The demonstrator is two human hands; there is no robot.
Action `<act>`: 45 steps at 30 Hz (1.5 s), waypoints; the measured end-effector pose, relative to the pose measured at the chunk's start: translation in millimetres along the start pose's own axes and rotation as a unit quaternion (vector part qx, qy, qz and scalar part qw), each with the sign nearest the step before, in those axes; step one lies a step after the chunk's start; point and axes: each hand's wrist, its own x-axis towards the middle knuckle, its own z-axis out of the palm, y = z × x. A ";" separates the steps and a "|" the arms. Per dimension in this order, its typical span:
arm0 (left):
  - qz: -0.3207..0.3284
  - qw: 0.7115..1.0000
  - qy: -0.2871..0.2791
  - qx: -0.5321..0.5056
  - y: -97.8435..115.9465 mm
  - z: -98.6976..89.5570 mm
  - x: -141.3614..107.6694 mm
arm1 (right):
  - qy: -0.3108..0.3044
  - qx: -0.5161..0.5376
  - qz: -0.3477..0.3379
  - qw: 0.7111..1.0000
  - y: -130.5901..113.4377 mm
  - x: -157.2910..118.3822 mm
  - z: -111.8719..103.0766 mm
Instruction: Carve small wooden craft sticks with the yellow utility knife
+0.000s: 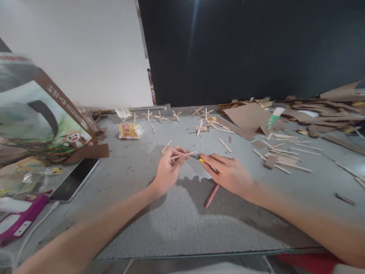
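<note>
My left hand (170, 167) is closed on a pale wooden craft stick (185, 155), pinched between thumb and fingers above the table. My right hand (226, 173) grips a small cutter (202, 160) with a metal tip and a yellow and dark handle. The metal tip meets the right end of the stick; whether it cuts in, I cannot tell. Below my right hand lies a pink pencil (211, 196), its upper end hidden by the hand. Short stick pieces lie beyond my left hand (166, 146) and my right hand (225, 145).
Star-shaped stick assemblies (148, 115) line the back, near a yellow packet (130, 131). Loose sticks (285, 158), brown cardboard (245, 118) and a glue stick (275, 117) occupy the right. A phone (75, 180), purple device (24, 219) and printed bag (42, 114) stand left.
</note>
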 end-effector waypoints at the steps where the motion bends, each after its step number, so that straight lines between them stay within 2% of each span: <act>1: -0.011 0.999 0.022 -0.026 0.0 1.0 -0.5 | 0.003 0.015 0.016 1.000 0.5 0.0 1.4; 4: -0.038 0.995 0.070 -0.059 -2.0 -0.6 1.2 | -0.009 0.062 0.073 0.995 2.6 0.0 3.9; 6: -0.070 0.993 0.082 -0.051 -3.7 -4.3 3.8 | -0.019 0.117 0.128 0.985 3.3 0.3 4.7; 8: -0.110 0.991 0.060 -0.044 -4.2 -6.5 5.1 | -0.034 0.183 0.198 0.962 2.7 1.6 5.2; 11: -0.144 0.989 -0.005 -0.038 -1.5 -3.2 2.7 | -0.083 0.260 0.284 0.919 -1.1 5.6 5.4; 14: -0.149 0.987 -0.037 -0.037 2.6 5.0 -2.2 | -0.125 0.317 0.324 0.883 -6.9 10.0 5.8; 19: -0.133 0.988 -0.054 -0.059 2.3 14.6 -6.9 | -0.125 0.380 0.356 0.844 -12.8 12.0 9.3; 22: -0.096 0.993 -0.046 -0.043 -0.1 15.1 -7.1 | -0.114 0.385 0.351 0.846 -13.6 10.9 9.1; 26: -0.053 0.998 -0.019 -0.008 -3.2 8.9 -3.9 | -0.101 0.369 0.311 0.870 -15.2 7.6 4.0; 30: -0.057 0.997 -0.018 0.053 -7.2 -0.8 -0.3 | -0.125 0.340 0.248 0.899 -16.8 1.1 1.4; 35: -0.053 0.990 -0.035 0.127 -9.0 -4.7 -1.1 | -0.103 0.278 0.160 0.942 -18.2 -5.5 5.3; 39: -0.060 0.990 -0.036 0.123 -4.7 -2.1 -3.3 | -0.105 0.272 0.167 0.942 -19.0 -6.2 7.5; 45: -0.079 0.991 -0.027 0.107 -2.3 0.1 -4.1 | -0.135 0.291 0.200 0.926 -21.1 -4.0 5.0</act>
